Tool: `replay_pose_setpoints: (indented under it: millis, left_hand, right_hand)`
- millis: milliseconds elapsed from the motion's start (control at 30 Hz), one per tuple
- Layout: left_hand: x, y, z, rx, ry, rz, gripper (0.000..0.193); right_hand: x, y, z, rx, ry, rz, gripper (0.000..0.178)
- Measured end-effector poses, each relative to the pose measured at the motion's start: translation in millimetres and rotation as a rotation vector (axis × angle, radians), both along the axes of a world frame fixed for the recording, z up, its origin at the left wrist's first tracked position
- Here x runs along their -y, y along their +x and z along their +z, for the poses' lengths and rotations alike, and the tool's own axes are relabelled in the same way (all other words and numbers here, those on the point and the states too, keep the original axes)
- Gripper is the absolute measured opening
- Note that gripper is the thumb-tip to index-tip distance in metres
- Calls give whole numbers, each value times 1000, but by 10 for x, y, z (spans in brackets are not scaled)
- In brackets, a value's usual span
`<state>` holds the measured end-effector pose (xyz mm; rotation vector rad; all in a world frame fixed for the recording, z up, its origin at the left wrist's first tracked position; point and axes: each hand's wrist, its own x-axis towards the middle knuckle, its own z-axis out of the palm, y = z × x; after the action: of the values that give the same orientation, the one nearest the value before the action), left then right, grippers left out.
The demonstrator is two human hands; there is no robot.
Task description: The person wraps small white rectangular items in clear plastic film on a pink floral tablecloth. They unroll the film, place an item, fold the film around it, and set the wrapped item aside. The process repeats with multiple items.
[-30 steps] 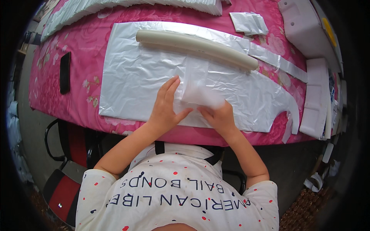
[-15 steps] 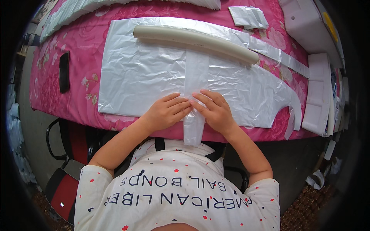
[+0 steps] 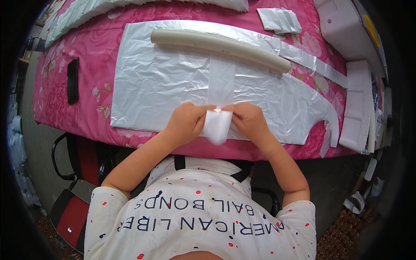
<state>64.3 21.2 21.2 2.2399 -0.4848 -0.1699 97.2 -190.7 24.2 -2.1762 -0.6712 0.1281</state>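
- Now both hands pinch one folded plastic strip (image 3: 218, 125): left hand (image 3: 185, 123), right hand (image 3: 248, 121).
- Strip runs under the cream tube (image 3: 219, 43) on the plastic sheet (image 3: 164, 82).

Pink floral table (image 3: 65, 117), grey floor (image 3: 39, 147)

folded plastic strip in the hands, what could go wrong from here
1. The folded plastic strip is thin and slick, pinched only at its top edge between the left hand and right hand; it may slip or unfold.
2. Its upper part runs under the white tube; pulling could roll the tube.
3. It lies on the big plastic sheet, which may crease or drag along.
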Motion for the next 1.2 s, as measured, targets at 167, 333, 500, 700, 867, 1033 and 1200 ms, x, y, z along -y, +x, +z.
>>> replay_pose_setpoints:
  millis: [167,333,500,700,867,1033,1200]
  left_hand:
    - [141,129,183,-270,-333,266,38]
    - [110,41,96,280,-88,192,56]
    - [280,-18,-37,254,176,-46,66]
    - [379,-13,-178,216,359,-17,73]
    - [370,29,-153,234,407,-33,73]
    - [385,84,-114,310,353,32,68]
    - [377,169,-85,404,414,31,59]
  right_hand:
    - [-81,158,123,-608,42,-255,21]
    - [-100,287,177,-811,15,-287,25]
    - [-78,351,146,-888,-3,-274,25]
    - [-99,361,159,-880,-41,-292,25]
    - [-185,147,260,-321,-300,-332,28]
    - [82,176,-20,433,-273,-25,50]
    - [125,323,28,376,-251,240,47]
